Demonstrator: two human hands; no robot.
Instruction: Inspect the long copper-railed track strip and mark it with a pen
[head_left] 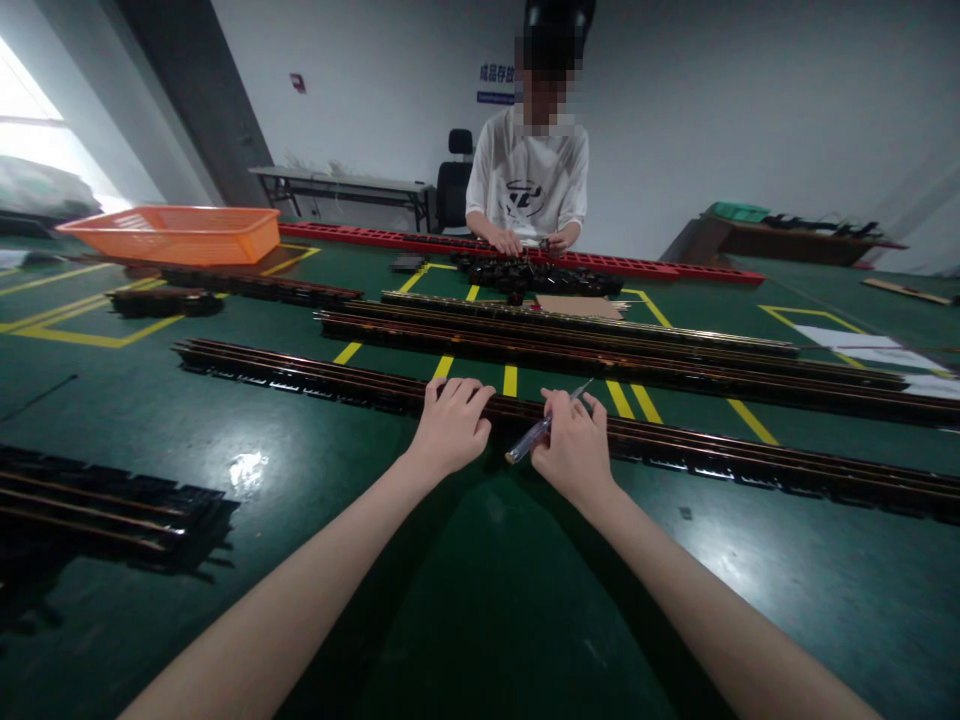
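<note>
One screwdriver (529,441) sits in tightly curled right fingers (598,410) while part-spread left fingers (453,390) rest on a dark strip (675,447).

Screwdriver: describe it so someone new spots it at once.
On the green table, find the long dark strip that the left hand touches. Just right of that hand, the right hand holds the screwdriver at a slant, its thin shaft pointing away from the wearer. Its pale, see-through-looking handle sets it apart from the other dark strips.

Long strip (720,452) across the bench (315,440), more strips (525,352) behind it, basket (251,243) at back left, apparently a parts heap (555,278) before a co-worker (529,165)
</note>
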